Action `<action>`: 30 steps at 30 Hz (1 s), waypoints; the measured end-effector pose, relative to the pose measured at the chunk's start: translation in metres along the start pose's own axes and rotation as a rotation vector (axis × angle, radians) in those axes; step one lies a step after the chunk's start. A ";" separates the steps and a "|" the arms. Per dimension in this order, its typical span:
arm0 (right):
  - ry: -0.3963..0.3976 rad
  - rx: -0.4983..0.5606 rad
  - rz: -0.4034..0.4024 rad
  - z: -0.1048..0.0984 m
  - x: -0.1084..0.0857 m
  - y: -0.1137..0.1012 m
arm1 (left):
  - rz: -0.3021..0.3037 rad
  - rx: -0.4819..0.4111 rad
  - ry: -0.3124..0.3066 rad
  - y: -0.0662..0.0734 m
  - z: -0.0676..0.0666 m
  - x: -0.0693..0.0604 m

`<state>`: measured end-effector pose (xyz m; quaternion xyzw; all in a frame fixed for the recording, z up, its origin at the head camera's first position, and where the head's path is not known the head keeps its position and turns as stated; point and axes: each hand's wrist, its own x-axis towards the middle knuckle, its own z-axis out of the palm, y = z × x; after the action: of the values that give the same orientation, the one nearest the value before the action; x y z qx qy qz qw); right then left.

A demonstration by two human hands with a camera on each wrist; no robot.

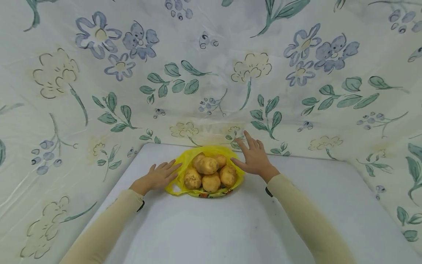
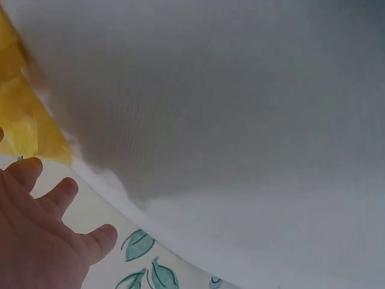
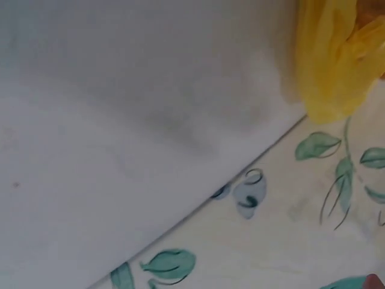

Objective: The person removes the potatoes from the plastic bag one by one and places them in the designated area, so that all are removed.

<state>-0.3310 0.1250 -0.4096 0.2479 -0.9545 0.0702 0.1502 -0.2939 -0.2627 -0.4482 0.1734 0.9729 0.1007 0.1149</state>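
Several potatoes (image 1: 211, 182) are heaped in a yellow plastic bag (image 1: 184, 156), whose mouth is spread wide around them. Over the bag's left edge reaches my left hand (image 1: 159, 176), fingers spread and nearly straight. Whether it touches the plastic I cannot tell. My right hand (image 1: 254, 158) is raised at the bag's right side, its fingers apart and nothing held. In the left wrist view, fingers (image 2: 63, 192) show beside a yellow corner of the bag (image 2: 36, 123). The right wrist view has only a fingertip (image 3: 373, 282) at its lower corner, with the bag (image 3: 328, 66) at upper right.
The bag lies on a white tabletop (image 1: 204, 231) near its back edge. Behind and beside the table hangs a flower-patterned sheet (image 1: 217, 95), close to that edge. A bag handle loop (image 1: 171, 190) lies at the left front.
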 end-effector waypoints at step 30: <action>-0.160 0.339 -0.093 0.028 0.029 -0.093 | -0.076 -0.009 -0.127 0.008 0.006 0.009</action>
<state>-0.3163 0.0249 -0.4207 0.3181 -0.9255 0.2031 0.0330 -0.2980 -0.2517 -0.4535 0.1419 0.9692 0.0893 0.1806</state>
